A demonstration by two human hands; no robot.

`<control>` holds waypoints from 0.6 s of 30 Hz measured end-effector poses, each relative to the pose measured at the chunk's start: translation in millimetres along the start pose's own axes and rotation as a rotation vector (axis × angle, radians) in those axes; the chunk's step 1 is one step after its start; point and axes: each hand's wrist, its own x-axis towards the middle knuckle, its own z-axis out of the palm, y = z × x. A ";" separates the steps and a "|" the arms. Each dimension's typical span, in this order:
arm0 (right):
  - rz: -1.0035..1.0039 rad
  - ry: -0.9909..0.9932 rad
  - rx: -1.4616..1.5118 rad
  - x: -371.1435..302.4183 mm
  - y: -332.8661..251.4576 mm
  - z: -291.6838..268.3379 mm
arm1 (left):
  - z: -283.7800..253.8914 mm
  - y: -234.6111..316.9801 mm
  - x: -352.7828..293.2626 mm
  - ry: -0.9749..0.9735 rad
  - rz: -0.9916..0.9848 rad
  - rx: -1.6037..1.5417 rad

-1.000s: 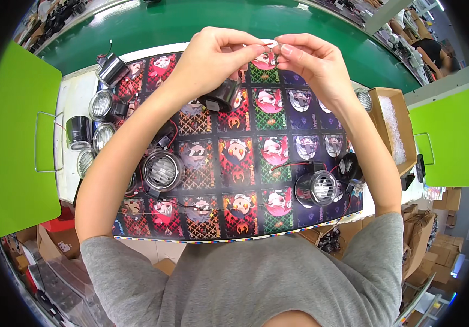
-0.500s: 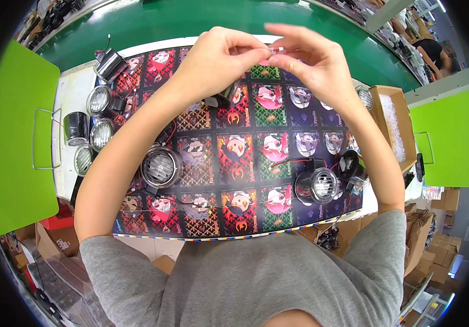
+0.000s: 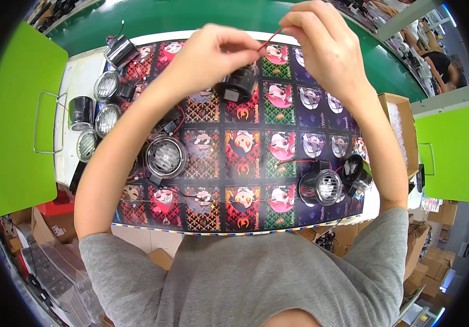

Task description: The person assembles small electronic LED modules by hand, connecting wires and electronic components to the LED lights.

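Note:
A short red wire (image 3: 270,40) runs slantwise between my two hands above the far part of the table. My left hand (image 3: 215,57) pinches its lower end between thumb and forefinger. Higher and to the right, my right hand (image 3: 326,46) has its fingertips closed on the other end, whose tip they hide. Just below my left hand is a black lamp housing (image 3: 239,86); whether it hangs or rests on the mat cannot be made out. The printed mat (image 3: 242,182) with cartoon figures lies under both hands.
Several round lamps with ribbed lenses, such as one lamp (image 3: 107,86), stand at the left. Another lamp (image 3: 166,156) lies nearer me, and a wired pair (image 3: 324,186) at the right. An open cardboard box (image 3: 398,103) with white filling stands far right. A person (image 3: 440,68) works beyond.
My hands have drawn apart, the right one going up and right. The red wire now stretches between them, where a small pale piece was before. More of the black housing shows.

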 end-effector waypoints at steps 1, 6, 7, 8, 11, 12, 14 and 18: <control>0.074 0.030 0.089 -0.3 -1.6 -0.5 | -0.6 -10.1 -4.4 0.034 0.192 0.230; 0.705 -0.612 -0.167 36.7 -53.0 -27.9 | 6.5 3.1 -29.3 0.157 0.189 0.714; 0.819 -0.595 -0.119 36.0 -55.6 -28.2 | 9.6 12.5 -32.9 0.111 0.110 0.772; 0.943 -0.605 -0.074 37.4 -57.3 -28.4 | 14.4 16.5 -37.8 0.138 0.120 0.821; 1.375 -0.502 0.280 38.0 -59.7 -28.0 | 30.1 26.9 -52.2 0.125 0.041 1.036; 1.373 -0.505 0.288 35.4 -60.1 -28.8 | 35.1 27.6 -54.5 0.065 -0.038 1.093; 1.457 -0.390 0.497 25.5 -60.4 -33.6 | 42.8 26.7 -53.3 0.080 -0.061 1.118; 1.501 -0.357 0.699 18.9 -58.2 -30.2 | 52.4 17.3 -51.0 0.233 -0.101 0.979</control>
